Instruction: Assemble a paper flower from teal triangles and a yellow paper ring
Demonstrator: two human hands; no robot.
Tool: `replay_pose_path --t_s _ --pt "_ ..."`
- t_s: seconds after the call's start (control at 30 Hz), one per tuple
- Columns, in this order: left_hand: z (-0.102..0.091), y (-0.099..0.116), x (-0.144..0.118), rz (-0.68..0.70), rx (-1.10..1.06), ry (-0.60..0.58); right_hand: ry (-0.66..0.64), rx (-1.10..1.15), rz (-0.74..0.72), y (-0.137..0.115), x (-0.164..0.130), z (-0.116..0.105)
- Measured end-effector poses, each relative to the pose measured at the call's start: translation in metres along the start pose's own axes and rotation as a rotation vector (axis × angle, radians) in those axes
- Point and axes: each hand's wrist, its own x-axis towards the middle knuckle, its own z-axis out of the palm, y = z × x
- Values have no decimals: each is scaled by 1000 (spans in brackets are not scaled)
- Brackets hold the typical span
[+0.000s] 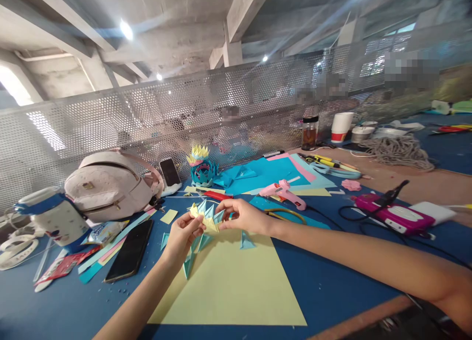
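Note:
Both hands grip a small piece of folded-paper modular origami [211, 222], with yellow and light blue points, just above the yellow sheet. My left hand [186, 232] pinches its left end between thumb and fingers. At its right end, my right hand [241, 216] has its fingers closed on the edge. Loose light blue folded triangles [189, 264] lie below the left hand, and another triangle [247, 240] rests on the yellow paper [236, 286] under the right hand. Behind the hands stands a blue paper model [203, 173] with a yellow pointed crown [199, 155].
A pink glue gun [283, 193] lies right of the hands. A black phone [130, 251], a blue-white tumbler [55, 219] and a pale backpack [106, 185] occupy the left. Blue paper sheets [273, 175] spread behind. A magenta device [394, 214] with cables sits far right, before a perforated metal screen [165, 119].

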Motion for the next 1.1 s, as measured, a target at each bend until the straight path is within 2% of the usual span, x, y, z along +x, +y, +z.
replay_pose_path --t_s 0.33,0.6,1.1 --pt "0 0 -2 11 20 -2 15 70 0 8 -1 3" --pt "-1 -2 -2 24 30 29 64 66 -21 4 -2 5" --pt "1 -4 -5 19 42 16 12 144 -9 1 -3 5"
